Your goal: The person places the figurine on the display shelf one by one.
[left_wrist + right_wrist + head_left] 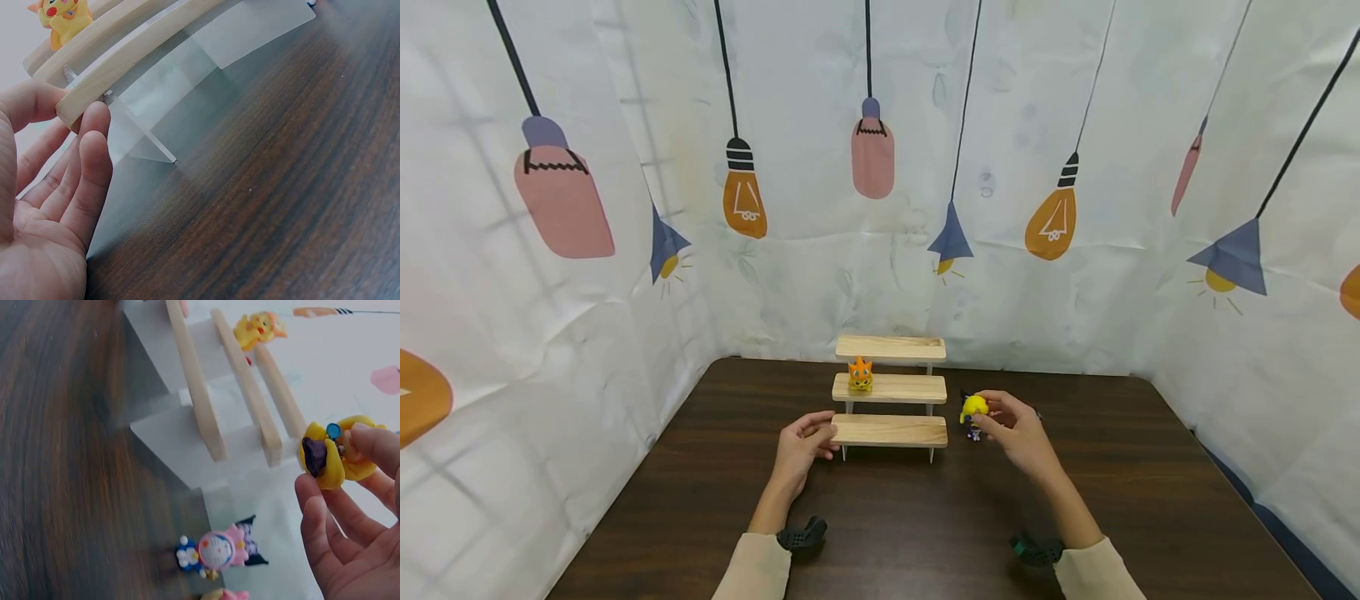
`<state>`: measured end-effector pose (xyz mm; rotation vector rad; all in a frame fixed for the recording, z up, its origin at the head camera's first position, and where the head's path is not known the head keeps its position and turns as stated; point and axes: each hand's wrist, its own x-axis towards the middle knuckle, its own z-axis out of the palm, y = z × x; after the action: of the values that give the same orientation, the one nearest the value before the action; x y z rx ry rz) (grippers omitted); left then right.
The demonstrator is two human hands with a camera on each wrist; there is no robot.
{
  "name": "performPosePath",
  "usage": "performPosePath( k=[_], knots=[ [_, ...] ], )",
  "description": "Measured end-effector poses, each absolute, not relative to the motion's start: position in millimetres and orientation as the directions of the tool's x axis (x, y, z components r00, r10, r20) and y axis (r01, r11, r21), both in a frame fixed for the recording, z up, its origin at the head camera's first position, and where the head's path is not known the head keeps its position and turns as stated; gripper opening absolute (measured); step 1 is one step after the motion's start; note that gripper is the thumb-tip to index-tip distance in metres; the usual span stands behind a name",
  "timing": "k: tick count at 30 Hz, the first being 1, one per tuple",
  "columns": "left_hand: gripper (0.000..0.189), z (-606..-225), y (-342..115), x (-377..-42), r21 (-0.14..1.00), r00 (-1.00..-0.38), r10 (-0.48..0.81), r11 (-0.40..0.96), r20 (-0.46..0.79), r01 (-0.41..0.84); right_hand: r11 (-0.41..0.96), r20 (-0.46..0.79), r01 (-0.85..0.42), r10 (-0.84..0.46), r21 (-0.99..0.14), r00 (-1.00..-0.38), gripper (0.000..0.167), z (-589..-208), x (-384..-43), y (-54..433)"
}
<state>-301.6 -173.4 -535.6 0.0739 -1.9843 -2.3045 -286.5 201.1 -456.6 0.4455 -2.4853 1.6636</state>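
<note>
Yellow figurine is pinched between the thumb and fingertips of the right hand, arm stretched forward, held over the table just off the right side of the wooden shelf. Left hand grips the bottom tier by its left end. Orange-headed figurine sits near the middle tier's left end, pink-hooded one stands by the shelf's right edge
</note>
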Motion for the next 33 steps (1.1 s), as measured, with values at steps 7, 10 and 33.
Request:
performPosePath(
  k=[7, 10, 33],
  knots=[
    [0.035, -534.4, -174.5, -301.4, 0.989, -0.994, -0.107, -0.143, 0.026, 0.041, 0.338, 0.285, -0.355, -0.239, -0.872, -0.928, 0.039, -453.3, -290.6, 182.8],
    [0.035, -533.3, -174.1, -301.8, 0.989, -0.994, -0.107, -0.146, 0.025, 0.040, 0.353, 0.299, -0.376, -0.253, -0.857, -0.920, 0.041, -449.7, -294.8, 174.2],
    [0.036, -535.4, -173.6, -301.0, 0.990, -0.994, -0.107, -0.137, 0.029, 0.044, 0.356, 0.269, -0.357, -0.274, -0.864, -0.924, 0.045, -428.7, -331.4, 117.3]
  ],
)
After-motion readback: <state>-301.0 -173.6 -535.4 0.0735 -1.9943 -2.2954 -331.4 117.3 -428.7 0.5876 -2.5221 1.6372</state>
